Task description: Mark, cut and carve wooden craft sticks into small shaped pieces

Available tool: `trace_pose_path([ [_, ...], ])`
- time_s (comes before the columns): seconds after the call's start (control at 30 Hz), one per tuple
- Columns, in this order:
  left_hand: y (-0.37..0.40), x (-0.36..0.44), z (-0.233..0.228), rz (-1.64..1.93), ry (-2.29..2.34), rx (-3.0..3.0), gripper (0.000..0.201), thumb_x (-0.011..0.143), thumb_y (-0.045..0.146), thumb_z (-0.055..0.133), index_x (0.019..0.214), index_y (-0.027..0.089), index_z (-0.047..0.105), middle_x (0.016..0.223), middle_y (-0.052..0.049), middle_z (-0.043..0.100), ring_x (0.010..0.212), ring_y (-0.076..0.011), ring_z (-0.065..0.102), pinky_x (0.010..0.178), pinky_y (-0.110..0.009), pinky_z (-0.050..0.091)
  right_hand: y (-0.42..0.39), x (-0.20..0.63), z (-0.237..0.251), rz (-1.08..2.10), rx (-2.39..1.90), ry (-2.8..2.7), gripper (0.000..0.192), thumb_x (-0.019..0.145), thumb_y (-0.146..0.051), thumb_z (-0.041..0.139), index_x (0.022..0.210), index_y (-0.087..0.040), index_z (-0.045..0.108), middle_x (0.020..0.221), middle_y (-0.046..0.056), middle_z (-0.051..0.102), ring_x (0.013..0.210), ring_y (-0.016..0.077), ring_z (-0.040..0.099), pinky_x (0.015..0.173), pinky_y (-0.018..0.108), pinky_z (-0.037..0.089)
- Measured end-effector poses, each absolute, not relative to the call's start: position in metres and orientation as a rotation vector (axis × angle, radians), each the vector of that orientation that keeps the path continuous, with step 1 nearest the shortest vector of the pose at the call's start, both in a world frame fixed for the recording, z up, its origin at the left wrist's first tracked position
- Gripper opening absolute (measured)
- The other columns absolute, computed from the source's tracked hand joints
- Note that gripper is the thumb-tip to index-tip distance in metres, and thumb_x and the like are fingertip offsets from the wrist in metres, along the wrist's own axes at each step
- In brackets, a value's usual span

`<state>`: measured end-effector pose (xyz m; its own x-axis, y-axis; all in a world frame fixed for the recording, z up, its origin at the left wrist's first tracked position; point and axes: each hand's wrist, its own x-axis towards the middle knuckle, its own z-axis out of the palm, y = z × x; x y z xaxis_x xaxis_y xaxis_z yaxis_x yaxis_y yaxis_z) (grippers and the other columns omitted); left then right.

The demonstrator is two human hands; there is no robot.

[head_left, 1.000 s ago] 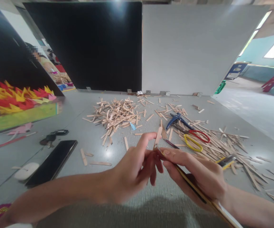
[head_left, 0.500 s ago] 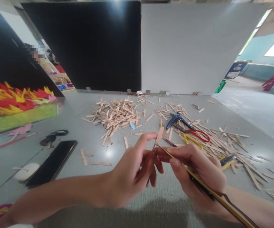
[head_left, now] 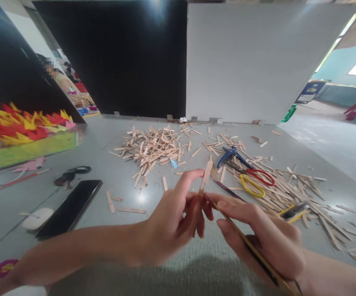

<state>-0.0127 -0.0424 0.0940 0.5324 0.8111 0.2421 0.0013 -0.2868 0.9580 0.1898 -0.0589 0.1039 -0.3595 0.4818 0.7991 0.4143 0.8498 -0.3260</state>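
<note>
My left hand (head_left: 173, 224) pinches a short wooden craft stick (head_left: 205, 176) upright between thumb and fingers, just above the grey floor. My right hand (head_left: 262, 238) grips a yellow-and-black pencil (head_left: 252, 250), whose tip touches the lower part of the stick. Both hands meet at the frame's centre. Behind them lie red-and-yellow-handled scissors (head_left: 253, 181) and blue-handled pliers (head_left: 229, 155).
A heap of cut wooden sticks (head_left: 151, 150) lies ahead, more sticks (head_left: 292, 191) spread to the right. A black phone (head_left: 70, 207), a white mouse (head_left: 36, 218) and keys (head_left: 68, 176) sit at left. A black board (head_left: 116, 57) and a white board (head_left: 258, 61) stand behind.
My right hand has shifted a little down and right, dragging the pencil along the stick. The left hand keeps the stick almost still.
</note>
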Motion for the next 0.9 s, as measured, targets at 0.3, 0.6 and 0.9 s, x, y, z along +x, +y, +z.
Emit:
trace_pose_path([
  [0.3,-0.043,-0.016,0.100,0.894,0.670,1.763,0.038,0.112,0.021,0.043,0.146,0.023,0.027,0.079,0.005,0.055,0.061,-0.0090,0.053,0.050,-0.014,0.038,-0.064,0.202,0.107,-0.155,-0.572,-2.176,0.023,0.107,-0.012,0.059,0.129,-0.007,0.065,0.118,0.024,0.082,0.112,0.0281,0.081,0.098,0.025,0.067],
  [0.6,-0.043,-0.014,0.100,0.909,0.662,1.762,0.040,0.110,0.019,0.045,0.148,0.022,0.030,0.078,0.006,0.055,0.060,-0.0087,0.052,0.049,-0.014,0.037,-0.065,0.202,0.102,-0.213,-0.635,-2.186,0.024,0.106,-0.010,0.059,0.129,-0.010,0.067,0.126,0.019,0.082,0.115,0.0280,0.080,0.098,0.026,0.068],
  [0.9,-0.042,-0.016,0.089,0.930,0.698,1.824,0.035,0.115,0.027,0.043,0.148,0.029,0.032,0.082,0.004,0.065,0.062,-0.0093,0.058,0.049,-0.014,0.039,-0.070,0.200,0.108,-0.135,-0.634,-2.183,0.018,0.107,-0.010,0.059,0.122,-0.007,0.069,0.119,0.021,0.083,0.113,0.0272,0.081,0.098,0.025,0.068],
])
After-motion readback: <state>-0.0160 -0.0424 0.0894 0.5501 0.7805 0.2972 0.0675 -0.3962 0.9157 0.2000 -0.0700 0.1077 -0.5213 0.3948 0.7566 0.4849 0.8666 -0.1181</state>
